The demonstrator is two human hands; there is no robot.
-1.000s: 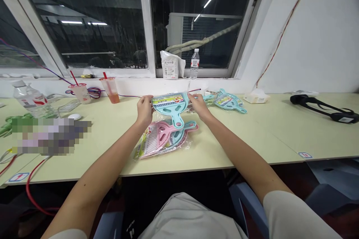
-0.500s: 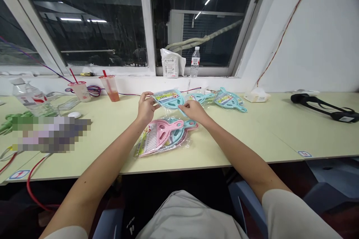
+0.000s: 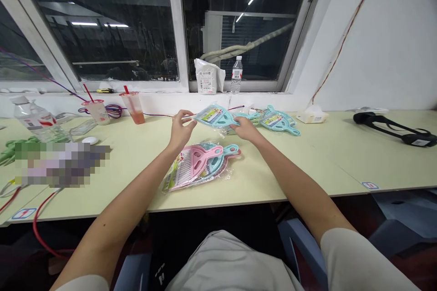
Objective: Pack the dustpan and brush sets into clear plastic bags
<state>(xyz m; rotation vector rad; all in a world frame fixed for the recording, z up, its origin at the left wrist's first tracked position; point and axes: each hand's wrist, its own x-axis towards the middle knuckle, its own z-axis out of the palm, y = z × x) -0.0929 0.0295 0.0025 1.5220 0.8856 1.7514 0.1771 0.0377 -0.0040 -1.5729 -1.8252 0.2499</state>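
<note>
A bagged light-blue dustpan and brush set (image 3: pixel 215 116) is held up over the table between both hands. My left hand (image 3: pixel 182 131) pinches the edge of its plastic bag at the wide end. At the handle end, my right hand (image 3: pixel 245 128) has its fingers closed on the set. Below lies a pile of bagged sets, with a pink one (image 3: pixel 201 159) on top and a light-blue handle (image 3: pixel 232 149) sticking out beneath it. More bagged light-blue sets (image 3: pixel 279 120) lie behind and to the right of my right hand.
Two cups with red straws (image 3: pixel 135 110) and a large bottle (image 3: pixel 34 118) stand at the left. On the sill are a water bottle (image 3: pixel 236 75) and a white package (image 3: pixel 206 77). A tissue pack (image 3: pixel 312 116) and black headgear (image 3: pixel 392 129) lie at the right.
The held light-blue set has moved to the right and turned slightly. My right hand has moved right with its handle end, and my left hand has shifted slightly right.
</note>
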